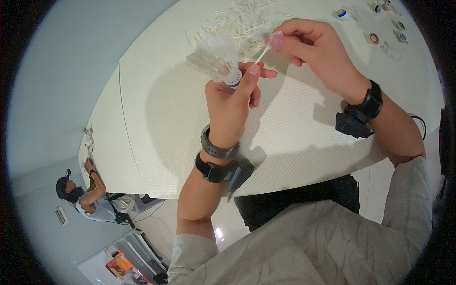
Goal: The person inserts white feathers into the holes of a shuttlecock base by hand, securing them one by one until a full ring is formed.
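Observation:
My left hand (231, 102) is closed round the base of a white feather shuttlecock (216, 56), whose feathers fan out up and to the left. A blue band circles its pale base, and small holes or dots show on the base's face. To the right, my right hand (316, 51) pinches the wide end of a single white feather (262, 51) between thumb and fingers. The feather's thin shaft slants down to my left thumb and index finger, and its lower tip meets them. Whether the left fingers grip that tip is hard to make out.
Beyond my hands lies a loose pile of white feathers and shafts (244, 23). At the far right are several small round cork pieces (374, 38), some blue-banded, and a pale tangled loop (390, 50). Another person (90, 194) sits at the white table's (175, 137) left end.

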A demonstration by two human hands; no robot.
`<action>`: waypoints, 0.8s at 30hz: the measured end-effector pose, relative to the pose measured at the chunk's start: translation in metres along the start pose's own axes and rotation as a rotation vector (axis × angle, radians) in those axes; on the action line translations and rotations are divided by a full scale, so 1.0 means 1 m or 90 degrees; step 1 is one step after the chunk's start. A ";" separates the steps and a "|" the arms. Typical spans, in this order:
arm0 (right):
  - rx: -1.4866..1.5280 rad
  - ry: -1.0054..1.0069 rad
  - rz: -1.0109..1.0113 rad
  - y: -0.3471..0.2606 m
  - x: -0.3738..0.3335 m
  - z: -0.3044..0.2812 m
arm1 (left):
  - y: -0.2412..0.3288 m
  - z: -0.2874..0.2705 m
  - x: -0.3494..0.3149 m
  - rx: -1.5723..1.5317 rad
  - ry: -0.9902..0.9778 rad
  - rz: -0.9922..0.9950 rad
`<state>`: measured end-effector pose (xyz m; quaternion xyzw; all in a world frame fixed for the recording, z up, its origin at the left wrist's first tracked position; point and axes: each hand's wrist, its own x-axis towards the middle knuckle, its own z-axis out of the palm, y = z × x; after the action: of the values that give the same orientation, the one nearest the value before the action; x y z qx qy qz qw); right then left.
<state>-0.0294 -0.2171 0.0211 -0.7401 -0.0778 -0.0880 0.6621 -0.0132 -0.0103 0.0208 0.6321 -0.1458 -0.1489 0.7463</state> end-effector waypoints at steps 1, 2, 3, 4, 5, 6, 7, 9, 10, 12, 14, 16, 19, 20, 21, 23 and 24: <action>0.000 0.000 0.000 0.003 0.000 -0.002 | 0.000 0.000 0.000 0.000 -0.001 -0.001; 0.031 0.007 0.002 0.010 0.002 -0.006 | -0.001 0.000 0.000 -0.001 -0.002 -0.001; 0.062 0.013 0.004 0.009 0.004 -0.005 | -0.002 -0.001 0.000 -0.008 -0.002 0.000; 0.063 0.012 0.003 0.007 0.005 -0.004 | -0.002 -0.002 0.001 -0.015 -0.002 0.002; 0.080 0.023 0.008 0.003 0.005 -0.002 | -0.002 -0.002 0.001 -0.014 -0.001 0.003; 0.096 0.034 0.013 -0.002 0.005 0.001 | -0.002 -0.002 0.002 -0.016 0.019 0.006; 0.096 0.034 0.013 -0.003 0.003 0.003 | -0.001 -0.001 0.002 -0.018 0.039 0.010; 0.021 -0.008 0.004 -0.003 0.002 0.005 | -0.001 0.001 0.002 -0.016 0.054 0.005; -0.004 -0.022 0.001 -0.002 0.002 0.006 | 0.000 0.001 0.002 -0.015 0.068 -0.001; -0.010 -0.110 0.009 0.003 0.001 0.006 | -0.003 0.001 0.001 0.001 0.069 0.001; -0.012 -0.107 0.007 0.004 0.002 0.005 | -0.004 0.002 0.001 0.016 0.069 0.003; -0.013 -0.103 0.006 0.005 0.002 0.004 | -0.004 0.004 0.001 0.051 0.062 0.007; -0.006 -0.055 0.009 0.005 0.001 0.002 | 0.000 0.006 0.001 0.060 0.045 0.023; -0.041 -0.040 0.002 0.004 0.002 0.001 | 0.000 0.006 0.001 0.060 0.044 0.023; -0.076 -0.025 -0.005 0.004 0.002 0.001 | 0.000 0.005 0.000 0.067 0.044 0.019; -0.079 -0.015 -0.012 0.004 0.003 0.001 | 0.000 0.005 0.000 0.075 0.042 0.015; -0.081 -0.005 -0.019 0.005 0.003 0.000 | 0.001 0.005 0.001 0.081 0.041 0.019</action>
<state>-0.0257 -0.2173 0.0173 -0.7796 -0.0857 -0.0998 0.6123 -0.0146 -0.0149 0.0223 0.6807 -0.1403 -0.1072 0.7109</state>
